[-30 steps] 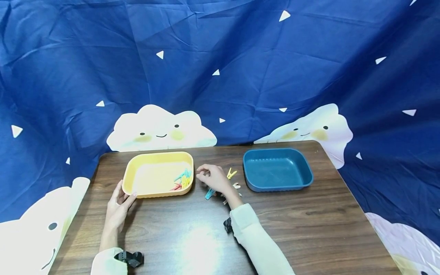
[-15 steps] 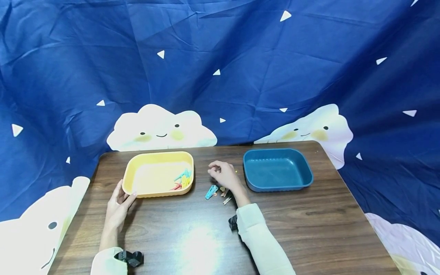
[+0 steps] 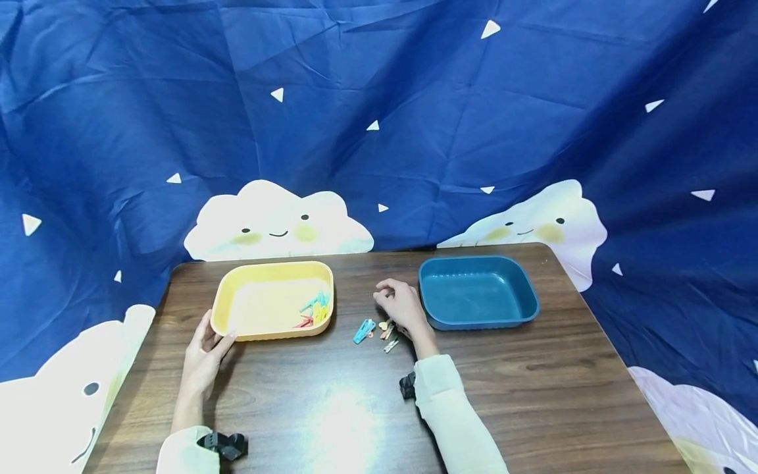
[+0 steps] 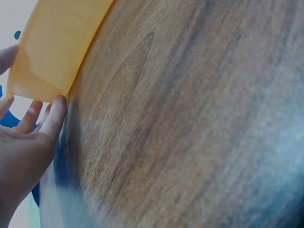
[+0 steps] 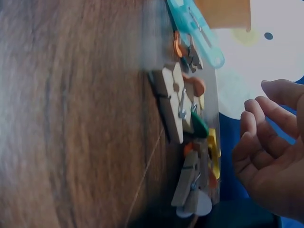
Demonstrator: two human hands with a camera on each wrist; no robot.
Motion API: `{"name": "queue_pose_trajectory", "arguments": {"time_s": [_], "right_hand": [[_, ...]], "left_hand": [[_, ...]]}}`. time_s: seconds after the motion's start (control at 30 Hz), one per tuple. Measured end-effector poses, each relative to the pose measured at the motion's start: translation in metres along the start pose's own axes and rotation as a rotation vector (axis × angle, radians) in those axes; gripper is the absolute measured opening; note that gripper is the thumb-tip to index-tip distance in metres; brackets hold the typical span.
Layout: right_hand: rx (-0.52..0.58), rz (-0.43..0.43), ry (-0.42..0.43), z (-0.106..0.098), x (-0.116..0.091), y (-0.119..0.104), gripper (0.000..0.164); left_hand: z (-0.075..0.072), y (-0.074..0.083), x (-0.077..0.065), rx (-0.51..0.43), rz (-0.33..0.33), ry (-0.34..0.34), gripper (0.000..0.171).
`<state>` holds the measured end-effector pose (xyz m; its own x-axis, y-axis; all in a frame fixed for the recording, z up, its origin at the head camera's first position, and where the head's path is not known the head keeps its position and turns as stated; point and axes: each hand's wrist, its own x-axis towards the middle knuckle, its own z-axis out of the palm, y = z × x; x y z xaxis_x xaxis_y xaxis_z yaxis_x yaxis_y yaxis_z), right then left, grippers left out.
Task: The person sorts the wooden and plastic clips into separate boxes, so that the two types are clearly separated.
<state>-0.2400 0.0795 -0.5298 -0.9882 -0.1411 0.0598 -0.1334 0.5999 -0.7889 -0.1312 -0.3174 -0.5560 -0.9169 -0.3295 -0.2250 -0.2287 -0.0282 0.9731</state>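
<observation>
My left hand (image 3: 201, 362) grips the near left corner of the yellow tray (image 3: 260, 336); the left wrist view shows its thumb at the rim and fingers against the outer wall. Inside the tray's right end lie several small clothespins (image 3: 318, 309) in teal, yellow and red. My right hand (image 3: 403, 306) hovers left of the blue tray (image 3: 474, 324), fingers loosely bent and holding nothing. Under and beside it are a teal clothespin (image 5: 197, 31), several small wooden clothespins (image 5: 173, 102) with coloured ornaments, and a yellow clothespin (image 5: 214, 154). In the head view the hand hides part of this pile.
Both trays stand near the far edge of the brown wooden table (image 3: 284, 401). Behind hangs a blue curtain (image 3: 367, 85) with white clouds and triangles. A black wrist camera (image 3: 227, 446) sits at the left sleeve.
My right hand has moved right, away from the yellow tray and towards the blue one, uncovering the teal and some wooden clothespins. The left hand has stayed on the yellow tray.
</observation>
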Motion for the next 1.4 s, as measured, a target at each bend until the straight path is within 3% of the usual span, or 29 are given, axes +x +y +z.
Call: {"name": "queue_pose_trajectory", "arguments": {"time_s": [0.67,1.1,1.4], "right_hand": [[-0.169,0.119,0.033,0.000,0.002,0.013,0.026],[-0.200,0.186,0.039,0.007,0.003,0.021,0.036],[-0.198,0.184,0.028,0.007,0.005,0.024,0.039]], "left_hand": [[0.000,0.001,-0.001,-0.009,-0.009,-0.004,0.088],[0.001,0.002,-0.001,-0.019,0.006,0.003,0.086],[0.000,0.003,-0.001,0.010,-0.003,-0.003,0.087]]}}
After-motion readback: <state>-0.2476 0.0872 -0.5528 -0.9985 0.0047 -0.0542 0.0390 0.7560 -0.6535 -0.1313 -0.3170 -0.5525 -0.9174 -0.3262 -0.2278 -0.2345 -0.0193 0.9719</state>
